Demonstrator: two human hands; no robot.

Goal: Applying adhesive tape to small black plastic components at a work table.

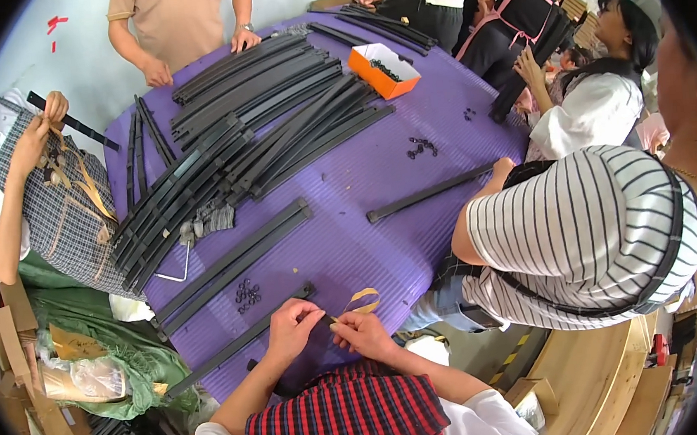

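My left hand (295,331) is closed in a pinch at the table's near edge, over a long black strip (247,342) lying slantwise. Close beside it, my right hand (365,336) is pinched too. Between the fingertips sits a small dark piece (329,320), partly hidden. A thin tan ribbon (362,297) curls up by the right fingers. Past my left hand lies a cluster of small black round parts (247,295), and beyond it two more black strips (232,257) lie side by side.
Black strips (258,84) are heaped across the purple table (338,193). An orange box (386,75) holds small dark parts. At left, a metal rod (189,260) lies near a grey glove (214,218). Co-workers stand around; one in stripes (582,230) touches a strip at right.
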